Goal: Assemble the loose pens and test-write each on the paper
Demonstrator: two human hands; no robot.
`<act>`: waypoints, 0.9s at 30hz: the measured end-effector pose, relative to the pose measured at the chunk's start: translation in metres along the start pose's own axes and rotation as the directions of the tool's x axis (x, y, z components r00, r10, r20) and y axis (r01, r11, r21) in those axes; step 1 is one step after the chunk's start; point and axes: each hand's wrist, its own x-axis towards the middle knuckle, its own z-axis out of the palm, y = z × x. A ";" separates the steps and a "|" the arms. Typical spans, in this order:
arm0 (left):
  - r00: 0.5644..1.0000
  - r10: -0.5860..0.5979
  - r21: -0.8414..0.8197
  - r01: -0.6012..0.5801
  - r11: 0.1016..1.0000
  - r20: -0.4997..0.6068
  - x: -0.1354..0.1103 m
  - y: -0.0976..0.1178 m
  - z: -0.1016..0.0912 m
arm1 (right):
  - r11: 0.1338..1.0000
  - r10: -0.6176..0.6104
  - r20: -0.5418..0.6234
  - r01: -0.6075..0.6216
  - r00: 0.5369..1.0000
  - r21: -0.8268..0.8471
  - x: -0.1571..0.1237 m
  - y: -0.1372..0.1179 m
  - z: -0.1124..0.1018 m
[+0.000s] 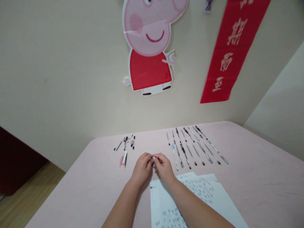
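Observation:
My left hand point(143, 166) and my right hand point(164, 165) meet over the middle of the table, fingertips pinched together. Between them is a small dark piece point(152, 159), mostly hidden by the fingers; it looks like part of a pen, but its exact kind does not show. Right of my hands, pens point(185, 155) lie in two slanted rows, several in each. To the left lie loose pen parts and dark caps point(125, 143). Closer on that side are a pink-and-white piece point(123, 159) and a thin dark refill with an orange tip point(125, 161).
Handwritten paper sheets point(201, 193) lie under my right forearm. A pink cloth point(90, 180) covers the table, whose far edge meets the wall. A pig cutout point(152, 69) and a red banner point(230, 53) hang there. Wooden floor point(30, 186) shows at left.

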 end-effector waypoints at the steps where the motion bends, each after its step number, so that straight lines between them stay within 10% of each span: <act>1: 1.000 -0.002 -0.007 0.002 1.000 -0.002 0.000 0.000 0.000 | 1.000 -0.020 0.003 0.020 1.000 -0.015 0.000 0.001 0.000; 27: 0.986 -0.098 0.292 0.055 0.955 0.136 -0.006 0.000 0.004 | 0.994 0.087 -0.177 -0.098 0.980 -0.052 0.001 0.011 -0.008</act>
